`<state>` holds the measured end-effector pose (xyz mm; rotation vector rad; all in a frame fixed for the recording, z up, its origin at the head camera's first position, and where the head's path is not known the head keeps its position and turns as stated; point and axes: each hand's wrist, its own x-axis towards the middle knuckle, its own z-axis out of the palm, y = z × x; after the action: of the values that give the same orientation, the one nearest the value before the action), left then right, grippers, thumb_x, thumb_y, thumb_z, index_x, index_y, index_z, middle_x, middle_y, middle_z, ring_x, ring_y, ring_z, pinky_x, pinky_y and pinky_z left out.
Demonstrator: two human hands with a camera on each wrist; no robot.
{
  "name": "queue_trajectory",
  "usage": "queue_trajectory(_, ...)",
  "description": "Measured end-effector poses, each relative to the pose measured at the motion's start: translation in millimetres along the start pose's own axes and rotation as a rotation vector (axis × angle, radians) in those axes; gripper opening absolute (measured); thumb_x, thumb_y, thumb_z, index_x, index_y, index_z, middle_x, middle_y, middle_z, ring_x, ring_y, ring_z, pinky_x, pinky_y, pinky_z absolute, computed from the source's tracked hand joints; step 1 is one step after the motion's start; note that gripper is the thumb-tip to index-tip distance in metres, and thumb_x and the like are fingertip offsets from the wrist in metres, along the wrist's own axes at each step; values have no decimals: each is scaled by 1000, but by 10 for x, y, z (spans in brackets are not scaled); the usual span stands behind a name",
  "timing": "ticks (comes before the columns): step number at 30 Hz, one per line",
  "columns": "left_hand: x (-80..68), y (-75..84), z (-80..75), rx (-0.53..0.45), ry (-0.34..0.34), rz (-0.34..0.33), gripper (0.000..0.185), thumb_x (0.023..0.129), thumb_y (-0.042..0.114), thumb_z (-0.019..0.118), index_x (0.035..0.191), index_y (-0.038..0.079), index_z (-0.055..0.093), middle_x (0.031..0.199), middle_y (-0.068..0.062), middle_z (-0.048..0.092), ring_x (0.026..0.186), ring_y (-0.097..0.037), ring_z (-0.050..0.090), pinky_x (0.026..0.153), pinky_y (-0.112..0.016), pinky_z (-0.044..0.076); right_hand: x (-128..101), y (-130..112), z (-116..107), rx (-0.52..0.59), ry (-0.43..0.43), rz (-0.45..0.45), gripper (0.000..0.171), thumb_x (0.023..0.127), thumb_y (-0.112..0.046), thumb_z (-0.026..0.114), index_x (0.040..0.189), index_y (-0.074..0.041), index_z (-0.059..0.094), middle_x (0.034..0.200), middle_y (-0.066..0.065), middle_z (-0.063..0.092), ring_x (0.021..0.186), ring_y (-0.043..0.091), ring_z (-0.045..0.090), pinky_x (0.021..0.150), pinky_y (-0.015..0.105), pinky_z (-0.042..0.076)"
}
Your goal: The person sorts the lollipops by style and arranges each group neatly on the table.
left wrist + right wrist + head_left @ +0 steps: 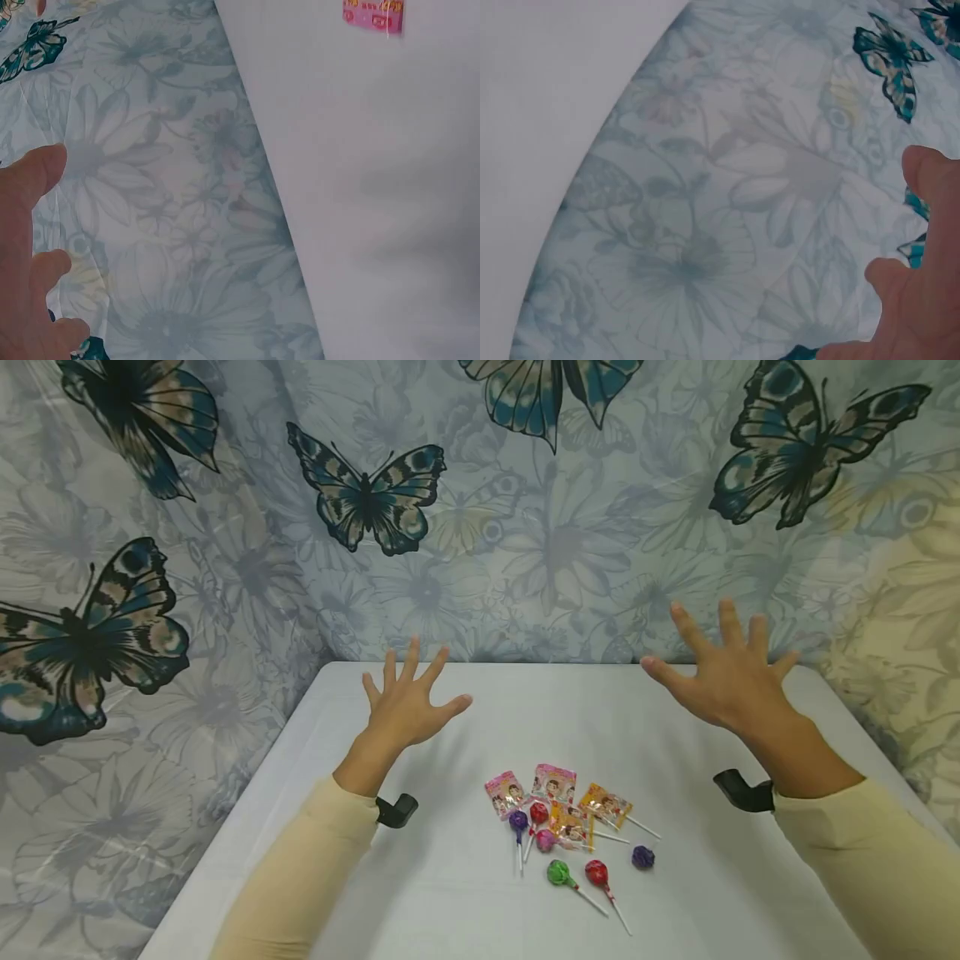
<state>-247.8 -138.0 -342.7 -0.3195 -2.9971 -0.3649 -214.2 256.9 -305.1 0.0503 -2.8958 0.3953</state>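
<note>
While both hands hover spread and empty above the white table (465, 893), the left hand (408, 702) and right hand (723, 677) hold nothing, fingers splayed wide. The lollipops (570, 839) lie clustered near the front edge, between the forearms. Reaching them well probably means lowering a hand gently and pinching one stick. No container is visible.

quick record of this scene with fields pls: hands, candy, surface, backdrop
left hand: left hand raised above the table, fingers spread, holds nothing
right hand: right hand raised, fingers spread, holds nothing
candy: lollipops in a loose cluster near the table's front, between the arms; some flat in printed wrappers, some round
loose piece: purple candy apart at the right of the cluster
surface: white table
backdrop: butterfly curtain
</note>
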Motion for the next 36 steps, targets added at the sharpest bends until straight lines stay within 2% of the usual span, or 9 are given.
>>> queue_trajectory(12, -189, 117, 227, -42, 14, 61, 86, 81, 81, 40, 154, 40, 17, 161, -4, 1, 143, -39, -6, 101, -72, -3, -199, -15, 136, -28, 14, -47, 87, 89, -73, 38, 156, -26, 10, 156, 26, -7, 134, 58, -12, 85, 83, -5)
queue_trajectory(17, -267, 156, 334, -68, 9, 70, 86, 81, 81, 41, 153, 41, 17, 161, -3, 2, 143, -39, -5, 101, -71, -1, -293, 6, 206, -28, 26, -95, 85, 89, -70, 42, 156, -26, 11, 156, 26, -1, 134, 60, -4, 88, 83, -1)
queue_trajectory(24, -361, 188, 473, -99, -11, 67, 86, 81, 79, 45, 153, 41, 19, 161, -2, 3, 143, -38, -4, 102, -70, -3, -398, 25, 344, -3, 28, -166, 83, 90, -65, 47, 156, -27, 14, 156, 26, 4, 134, 60, 0, 90, 82, 4)
queue_trajectory(30, -417, 204, 602, -114, -30, 74, 84, 82, 76, 48, 153, 38, 23, 160, -4, 7, 143, -40, -1, 102, -70, 0, -466, 64, 500, 23, 73, -262, 79, 91, -59, 53, 155, -27, 19, 154, 27, 15, 130, 62, 15, 90, 80, 15)
queue_trajectory(36, -456, 200, 745, -117, -35, 91, 84, 83, 74, 50, 153, 35, 25, 160, -5, 11, 142, -42, 4, 103, -70, 4, -527, 88, 650, 86, 66, -320, 79, 91, -55, 57, 155, -27, 21, 155, 25, 17, 130, 61, 18, 94, 78, 14)
